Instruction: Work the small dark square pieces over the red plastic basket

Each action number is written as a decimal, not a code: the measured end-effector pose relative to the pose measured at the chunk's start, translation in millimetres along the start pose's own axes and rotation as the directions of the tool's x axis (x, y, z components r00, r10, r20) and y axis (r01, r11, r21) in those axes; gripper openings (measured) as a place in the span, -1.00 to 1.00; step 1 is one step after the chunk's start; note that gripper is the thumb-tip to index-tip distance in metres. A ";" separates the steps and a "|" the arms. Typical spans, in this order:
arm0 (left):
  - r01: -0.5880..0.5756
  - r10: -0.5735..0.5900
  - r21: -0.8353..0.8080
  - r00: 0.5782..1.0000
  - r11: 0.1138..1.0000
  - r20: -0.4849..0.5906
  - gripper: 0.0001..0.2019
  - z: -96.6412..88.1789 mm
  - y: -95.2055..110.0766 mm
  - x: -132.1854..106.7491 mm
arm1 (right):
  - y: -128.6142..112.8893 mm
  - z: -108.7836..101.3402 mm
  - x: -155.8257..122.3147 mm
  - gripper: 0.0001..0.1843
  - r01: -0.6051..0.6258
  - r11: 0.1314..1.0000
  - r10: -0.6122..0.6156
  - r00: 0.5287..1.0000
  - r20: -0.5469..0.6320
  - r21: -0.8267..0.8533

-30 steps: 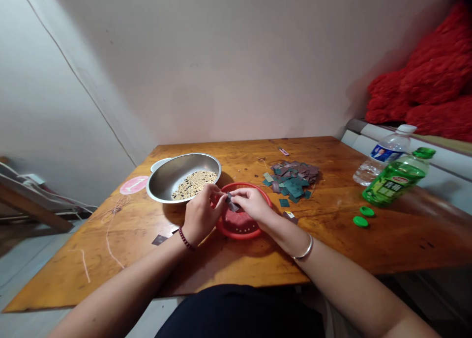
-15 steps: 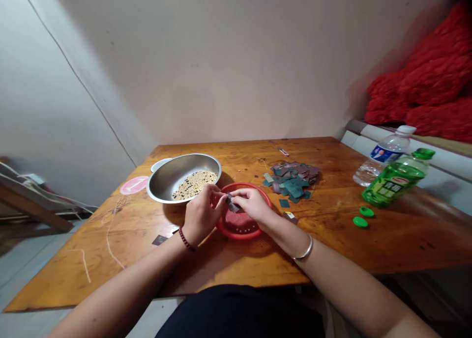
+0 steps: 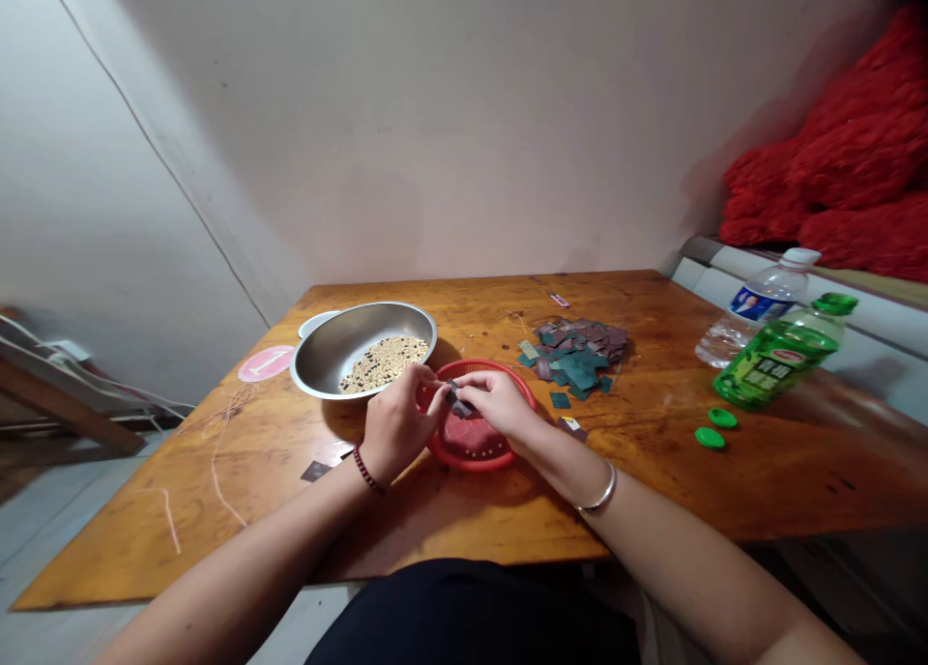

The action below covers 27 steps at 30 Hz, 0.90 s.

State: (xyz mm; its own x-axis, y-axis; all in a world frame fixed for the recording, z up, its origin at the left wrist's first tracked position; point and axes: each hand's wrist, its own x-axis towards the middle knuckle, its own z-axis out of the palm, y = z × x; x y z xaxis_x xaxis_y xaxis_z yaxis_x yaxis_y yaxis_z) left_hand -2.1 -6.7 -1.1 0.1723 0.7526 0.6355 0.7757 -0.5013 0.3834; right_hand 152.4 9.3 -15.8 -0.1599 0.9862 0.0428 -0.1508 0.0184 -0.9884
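Dark card (image 3: 458,404) between fingers (image 3: 433,395) of left hand (image 3: 395,425) and right hand (image 3: 498,404)

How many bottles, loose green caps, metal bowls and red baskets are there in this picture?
Bottles: 2 (clear bottle, green bottle)
Loose caps: 2
Metal bowl: 1
Red basket: 1
Total: 6

Steel bowl (image 3: 326,349) of beans (image 3: 384,361) left; green bottle (image 3: 779,361), water bottle (image 3: 754,307), green caps (image 3: 710,438) right; red blanket (image 3: 833,162) behind.
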 end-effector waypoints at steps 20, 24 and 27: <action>-0.114 0.117 -0.045 0.991 0.992 0.070 -0.80 1.3 -2.9 -3.6 | -4.1 1.3 -1.8 -0.82 -0.061 0.994 0.061 0.998 0.001 0.094; -0.073 0.074 -0.012 0.995 0.997 0.071 -0.79 0.5 -0.2 -2.0 | -3.8 0.7 -2.1 -0.79 -0.042 0.997 0.042 0.999 0.004 0.072; -0.026 0.026 0.000 0.997 1.000 0.079 -0.79 -0.5 2.0 -0.3 | -3.4 0.5 -2.3 -0.78 -0.034 0.998 0.034 0.999 0.003 0.057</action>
State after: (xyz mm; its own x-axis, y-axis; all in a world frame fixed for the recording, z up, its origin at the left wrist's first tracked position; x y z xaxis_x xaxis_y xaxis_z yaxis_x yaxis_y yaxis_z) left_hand -0.9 -8.2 -0.2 0.2399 0.7706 0.5904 0.7709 -0.5208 0.3666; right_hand 152.8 6.9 -12.4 -0.1673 0.9859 0.0096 -0.2010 -0.0245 -0.9793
